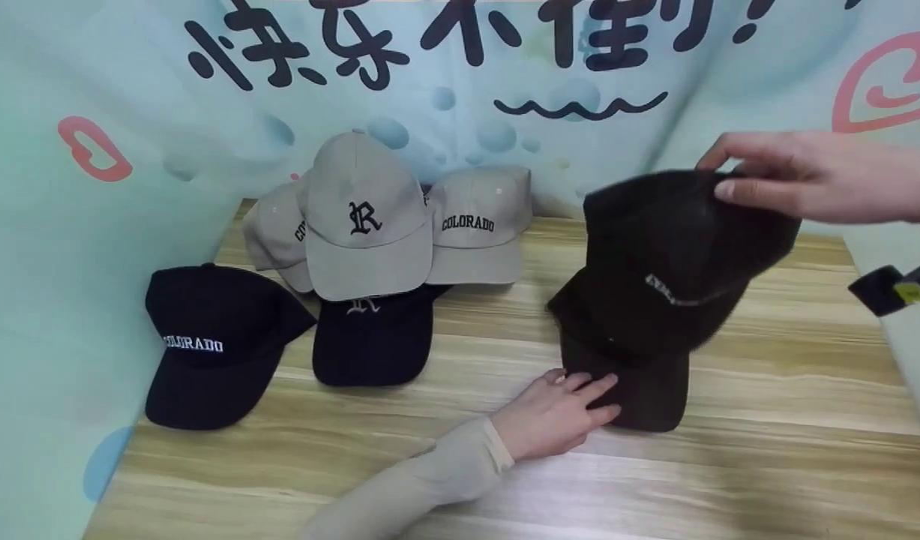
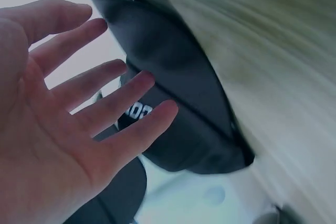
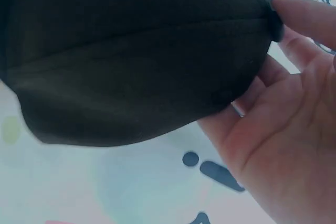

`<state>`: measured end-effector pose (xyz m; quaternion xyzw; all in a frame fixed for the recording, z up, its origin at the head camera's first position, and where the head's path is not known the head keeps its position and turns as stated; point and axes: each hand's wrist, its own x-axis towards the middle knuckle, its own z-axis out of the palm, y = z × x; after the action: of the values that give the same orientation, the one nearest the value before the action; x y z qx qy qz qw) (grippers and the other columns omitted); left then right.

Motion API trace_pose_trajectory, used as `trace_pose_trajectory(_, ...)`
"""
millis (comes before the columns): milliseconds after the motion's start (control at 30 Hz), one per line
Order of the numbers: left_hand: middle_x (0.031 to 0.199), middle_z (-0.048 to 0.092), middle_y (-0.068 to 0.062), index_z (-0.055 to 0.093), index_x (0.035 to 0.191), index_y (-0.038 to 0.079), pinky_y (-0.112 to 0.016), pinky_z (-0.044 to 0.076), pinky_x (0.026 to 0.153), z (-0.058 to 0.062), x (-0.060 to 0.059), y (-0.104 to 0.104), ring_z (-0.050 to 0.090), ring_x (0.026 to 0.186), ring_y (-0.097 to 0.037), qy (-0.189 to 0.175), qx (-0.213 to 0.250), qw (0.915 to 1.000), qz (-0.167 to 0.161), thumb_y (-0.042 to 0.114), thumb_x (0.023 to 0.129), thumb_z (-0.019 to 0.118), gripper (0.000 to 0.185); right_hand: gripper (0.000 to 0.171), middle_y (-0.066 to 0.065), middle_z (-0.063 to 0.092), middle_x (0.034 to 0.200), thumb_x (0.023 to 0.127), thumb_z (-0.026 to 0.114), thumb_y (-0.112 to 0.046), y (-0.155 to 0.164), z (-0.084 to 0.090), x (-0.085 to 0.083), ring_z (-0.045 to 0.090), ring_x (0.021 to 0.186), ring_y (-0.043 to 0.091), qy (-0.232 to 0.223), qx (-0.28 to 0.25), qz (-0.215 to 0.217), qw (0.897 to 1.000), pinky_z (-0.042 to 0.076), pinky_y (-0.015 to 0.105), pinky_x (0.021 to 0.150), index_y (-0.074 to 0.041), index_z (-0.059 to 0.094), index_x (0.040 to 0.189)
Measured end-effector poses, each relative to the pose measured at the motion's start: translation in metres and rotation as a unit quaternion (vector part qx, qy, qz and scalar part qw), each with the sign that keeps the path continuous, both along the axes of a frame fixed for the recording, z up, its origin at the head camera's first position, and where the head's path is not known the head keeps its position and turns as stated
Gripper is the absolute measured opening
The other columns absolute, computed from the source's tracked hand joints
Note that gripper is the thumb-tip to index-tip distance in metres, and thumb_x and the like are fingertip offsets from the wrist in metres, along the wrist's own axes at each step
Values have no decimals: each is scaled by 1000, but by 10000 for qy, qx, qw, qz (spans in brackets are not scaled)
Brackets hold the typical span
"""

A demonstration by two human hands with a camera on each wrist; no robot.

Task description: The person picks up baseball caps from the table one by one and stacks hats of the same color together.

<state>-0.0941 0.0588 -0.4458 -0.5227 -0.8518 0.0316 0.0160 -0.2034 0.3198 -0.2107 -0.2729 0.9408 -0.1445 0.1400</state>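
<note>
the black cap (image 1: 669, 270) is up off the wooden surface (image 1: 767, 465) on the right side, its crown pinched at the top by the right hand (image 1: 812, 176), thumb and fingertips curled onto the fabric. right under it sits a second dark cap (image 1: 639, 382), flat on the wood, and the left hand (image 1: 557, 412) lies on the near edge of that one with fingers laid out straight, gripping nothing, just pressing it down

if the idea is to get the top cap apart from the lower one, i'd say keep the flat hand pressing on the brim while the other lifts by the crown (a pinch at the top button looks like the steadiest hold), and lift straight up so the lower cap doesn't drag along

further left there's a stack of beige caps (image 1: 370, 217) with an r and colorado lettering, a navy cap (image 1: 373, 337) poking out beneath them, and a navy colorado cap (image 1: 205, 345) off on its own near the blue printed backdrop (image 1: 70, 300)

the head view gives the whole layout. the right wrist view shows the fingertip on the cap's top button (image 3: 275, 22) and a ring on one finger, which the head view doesn't. the left wrist view is blurry but shows the open palm (image 2: 68, 129) and white lettering on a dark cap
</note>
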Motion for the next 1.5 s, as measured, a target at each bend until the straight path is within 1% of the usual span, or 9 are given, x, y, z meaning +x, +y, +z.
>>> trace_pose_trajectory(167, 141, 50, -2, 60, 131, 26, -37, 44, 94, 4, 7, -30, 53, 118, -19, 606, 193, 9980, 52, 32, 93, 58, 38, 16, -4, 63, 81, 103, 47, -23, -14, -6, 12, 64, 64, 11, -522, -172, 323, 9980, 50, 26, 63, -25, 50, 118)
trace_pose_trajectory(367, 126, 59, 1, 66, 119, 25, -35, 46, 87, -1, 15, -53, 58, 106, -17, 909, 244, 9956, 50, 29, 90, 61, 30, 16, -1, 57, 101, 105, 41, -25, -32, -24, 23, 59, 87, 11, -1262, -241, 558, 9901, 46, 28, 77, -23, 51, 117)
trace_pose_trajectory(567, 122, 60, 3, 66, 114, 24, -31, 47, 80, -3, 17, -52, 60, 99, -14, 1090, 445, 9930, -111, 28, 88, 62, 27, 18, 0, 54, 111, 104, 43, -20, -31, -57, 19, 52, 99, 16, -1588, -360, 550, 9851, 41, 29, 84, -18, 53, 119)
trace_pose_trajectory(800, 141, 48, -4, 58, 132, 25, -32, 48, 85, -1, 16, -40, 56, 112, -16, 796, 521, 9947, -396, 29, 90, 60, 42, 23, 9, 53, 119, 104, 41, -16, -19, -87, 2, 49, 106, 24, -1691, -311, 119, 9850, 39, 39, 89, -10, 52, 122)
trace_pose_trajectory(933, 149, 38, -6, 50, 140, 25, -32, 47, 88, -8, 18, -31, 51, 121, -19, 564, 406, 9966, -443, 31, 94, 58, 48, 21, 15, 56, 113, 103, 41, -14, -16, -104, -7, 53, 99, 29, -1196, -245, -97, 9925, 40, 46, 85, -7, 52, 120)
trace_pose_trajectory(1100, 155, 28, -8, 42, 147, 25, -32, 45, 90, -15, 18, -22, 44, 128, -20, 381, 183, 9981, -439, 32, 96, 55, 54, 18, 23, 61, 108, 101, 44, -10, -13, -128, -12, 57, 93, 37, -109, -340, -253, 9990, 43, 52, 80, -3, 54, 114)
trace_pose_trajectory(1233, 155, 29, -8, 41, 147, 25, -31, 44, 91, -18, 18, -18, 41, 130, -19, 298, 89, 9989, -362, 32, 96, 53, 53, 17, 25, 59, 109, 99, 47, -9, -12, -144, -9, 56, 99, 44, 668, -402, -452, 9959, 40, 59, 80, -1, 53, 112)
trace_pose_trajectory(1367, 154, 31, -7, 42, 147, 27, -33, 43, 93, -19, 17, -16, 40, 131, -19, 103, -7, 9996, -261, 33, 97, 52, 52, 19, 24, 54, 106, 98, 51, -13, -18, -151, 3, 51, 100, 46, 1282, -611, -761, 9869, 36, 63, 76, -3, 52, 114)
trace_pose_trajectory(1500, 154, 31, -8, 42, 147, 26, -33, 43, 93, -19, 17, -14, 40, 131, -19, -44, -98, 9997, -240, 34, 96, 53, 52, 36, 24, 48, 118, 96, 58, -25, -29, -154, 20, 47, 107, 46, 1500, -740, -743, 9831, 35, 66, 80, -6, 51, 125)
